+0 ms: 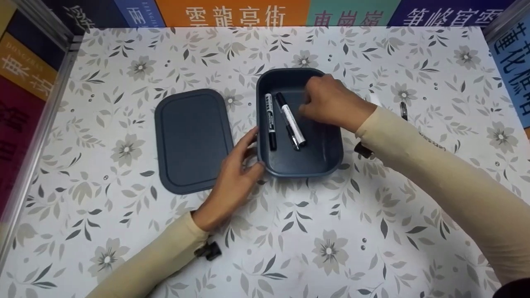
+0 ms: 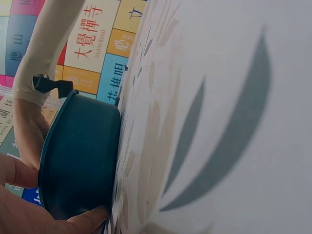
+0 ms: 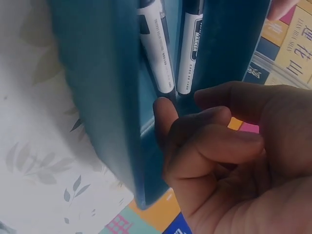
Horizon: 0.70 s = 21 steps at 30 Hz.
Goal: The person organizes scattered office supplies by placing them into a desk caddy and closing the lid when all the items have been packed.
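Right hand [image 1: 331, 101]: fingers bending loosely, thumb standing apart, hanging inside the box [image 1: 308, 163].
Left hand [image 1: 236, 171]: I'm watching separated fingers touching the outer left wall.
Markers [image 1: 270, 118]: two lying leftward, pen [image 1: 295, 143] resting alongside.
Floor: stretching toward the near rim.
Lid [image 1: 192, 142]: lying left, narrow gap separating it.
Loose pen [image 1: 404, 111]: lying right, well inside the tabletop's [image 1: 285, 265] edge.

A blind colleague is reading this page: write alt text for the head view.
A person's right hand is inside an open dark-blue box containing two markers and a pen, while the left hand touches its left side. The matching lid lies to the left on a floral-patterned tabletop.
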### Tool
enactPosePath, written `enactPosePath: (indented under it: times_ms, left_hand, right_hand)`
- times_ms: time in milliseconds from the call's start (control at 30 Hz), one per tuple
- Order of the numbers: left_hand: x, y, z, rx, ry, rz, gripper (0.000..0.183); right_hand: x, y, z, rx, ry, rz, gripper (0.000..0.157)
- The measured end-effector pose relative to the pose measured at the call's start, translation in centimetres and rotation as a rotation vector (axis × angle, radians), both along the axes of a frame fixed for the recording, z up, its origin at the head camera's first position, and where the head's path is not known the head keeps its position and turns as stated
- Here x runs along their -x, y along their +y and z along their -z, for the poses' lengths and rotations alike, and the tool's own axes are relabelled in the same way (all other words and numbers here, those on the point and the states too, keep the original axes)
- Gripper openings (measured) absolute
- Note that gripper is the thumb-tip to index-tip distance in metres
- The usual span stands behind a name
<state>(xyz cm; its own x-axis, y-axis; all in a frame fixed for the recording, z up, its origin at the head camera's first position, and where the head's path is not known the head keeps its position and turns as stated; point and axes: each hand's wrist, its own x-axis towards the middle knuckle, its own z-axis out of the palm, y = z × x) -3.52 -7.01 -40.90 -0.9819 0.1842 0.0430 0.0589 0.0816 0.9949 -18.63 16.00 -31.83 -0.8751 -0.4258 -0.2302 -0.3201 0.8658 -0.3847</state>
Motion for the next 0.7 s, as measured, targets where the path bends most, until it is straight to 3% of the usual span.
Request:
enactPosePath:
  times_ms: [233,700]
  left_hand:
    - [0.0,0.0,0.0,-0.003,-0.011,0.003,0.08]
    - [0.0,0.0,-0.1,0.02,-0.012,0.0,0.08]
  right_hand:
    - [-0.8,1.6,-0.3,0.026,0.035,0.024,0.019]
    - [-2.6,4.0,-0.2,0.156,0.109,0.108,0.027]
